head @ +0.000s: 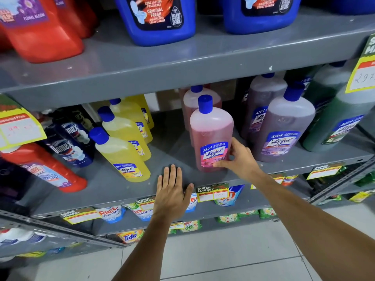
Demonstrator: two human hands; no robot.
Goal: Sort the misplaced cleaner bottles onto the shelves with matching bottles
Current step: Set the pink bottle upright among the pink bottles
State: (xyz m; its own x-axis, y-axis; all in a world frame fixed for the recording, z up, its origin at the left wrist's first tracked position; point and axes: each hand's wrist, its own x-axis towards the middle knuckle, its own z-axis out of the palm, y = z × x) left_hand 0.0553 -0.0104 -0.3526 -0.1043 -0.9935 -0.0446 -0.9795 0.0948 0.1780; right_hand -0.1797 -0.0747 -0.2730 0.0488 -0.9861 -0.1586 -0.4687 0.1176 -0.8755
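A pink Lizol bottle (211, 130) with a blue cap stands upright on the middle grey shelf (125, 185), in front of another pink bottle (189, 100). My right hand (238, 157) grips its lower right side, thumb across the base of the label. My left hand (172, 191) lies flat and open on the shelf's front edge, just left of the bottle, holding nothing. Yellow Lizol bottles (121, 153) stand in a row to the left, purple ones (282, 126) to the right, and green ones (336, 118) at the far right.
Dark blue Domex bottles (69, 145) and a red bottle (46, 169) lean at the far left. Big blue toilet-cleaner jugs (158, 19) and red jugs (40, 31) fill the upper shelf. Detergent pouches (129, 237) sit below. A bare strip of shelf separates yellow and pink rows.
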